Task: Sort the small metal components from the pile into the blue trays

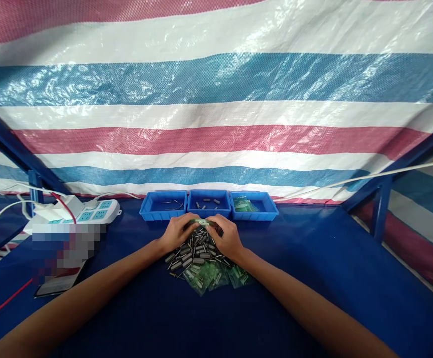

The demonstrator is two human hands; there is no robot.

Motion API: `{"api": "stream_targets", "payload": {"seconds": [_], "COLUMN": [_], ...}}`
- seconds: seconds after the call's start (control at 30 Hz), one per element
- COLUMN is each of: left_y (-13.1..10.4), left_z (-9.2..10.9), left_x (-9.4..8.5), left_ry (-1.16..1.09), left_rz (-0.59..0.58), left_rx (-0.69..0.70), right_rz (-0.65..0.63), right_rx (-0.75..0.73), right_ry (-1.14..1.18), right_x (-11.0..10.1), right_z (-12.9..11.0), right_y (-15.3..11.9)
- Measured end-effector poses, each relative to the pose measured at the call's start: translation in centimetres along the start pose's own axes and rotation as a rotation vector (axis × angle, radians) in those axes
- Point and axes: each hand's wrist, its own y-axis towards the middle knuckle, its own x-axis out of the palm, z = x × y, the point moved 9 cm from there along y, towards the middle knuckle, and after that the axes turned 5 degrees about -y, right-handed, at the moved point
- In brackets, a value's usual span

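My left hand (178, 232) and my right hand (224, 236) are closed on the two ends of a small green-and-clear plastic packet (202, 222), held just above a heap. Below them the heap holds grey metal cylinders (186, 260), thin metal rods (201, 237) and several green packets (201, 278) along its near side. Just beyond my hands stand three blue bins in a row. The left bin (163, 215) has a few thin rods in it, the middle bin (201, 196) a few short grey pieces, and the right bin (256, 215) some green packets (243, 204).
On the left of the blue table (313, 268) lies a white power strip (97, 214) with plugs and cables. A dark flat device (59, 283), partly blurred out, lies in front of it. Striped plastic sheeting (216, 114) hangs behind, between blue metal frame bars (380, 209).
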Motion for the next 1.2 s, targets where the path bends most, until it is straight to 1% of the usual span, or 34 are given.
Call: {"api": "stream_targets", "payload": {"seconds": [0.1, 0.17, 0.23, 0.33, 0.4, 0.53, 0.67, 0.77, 0.9, 1.0, 1.13, 1.2], "left_y": [-0.1, -0.1, -0.1, 0.0, 0.1, 0.1, 0.2, 0.2, 0.3, 0.3, 0.3, 0.3], "left_z": [-0.2, -0.2, -0.1, -0.1, -0.1, -0.2, -0.3, -0.3, -0.1, -0.1, -0.5, -0.6], "left_x": [0.3, 0.4, 0.3, 0.5, 0.5, 0.5, 0.2, 0.3, 0.3, 0.3, 0.1, 0.0], "left_ry": [-0.019, -0.035, -0.041, -0.027, -0.011, -0.015, -0.061, -0.059, -0.036, -0.033, -0.042, -0.056], "left_rz": [-0.016, -0.026, -0.032, -0.075, -0.094, -0.059, -0.01, -0.024, -0.042, -0.049, -0.02, 0.0], "left_rx": [-0.017, -0.018, -0.021, -0.043, -0.051, -0.046, -0.05, -0.061, -0.071, -0.088, -0.117, -0.12], "right_rz": [-0.014, -0.002, 0.034, 0.098, 0.116, 0.114, 0.129, 0.154, 0.138, 0.11, 0.055, 0.034], "right_rx": [-0.007, -0.002, 0.007, 0.005, -0.001, 0.021, 0.098, 0.105, 0.067, 0.085, 0.087, 0.078], "right_ry": [0.019, 0.005, -0.014, -0.034, -0.039, -0.027, 0.041, 0.069, 0.058, 0.057, 0.034, 0.0], "right_x": [0.1, -0.1, -0.4, -0.9, -1.1, -1.0, -1.2, -1.6, -1.8, -1.9, -2.2, -2.8], "right_z": [-0.2, -0.2, -0.1, -0.1, -0.1, 0.2, 1.0, 0.9, 0.3, 0.3, -0.3, -0.6], "right_y": [0.0, 0.0, 0.0, 0.0, -0.1, -0.2, -0.2, -0.1, 0.5, 1.2, 2.1, 2.7]}}
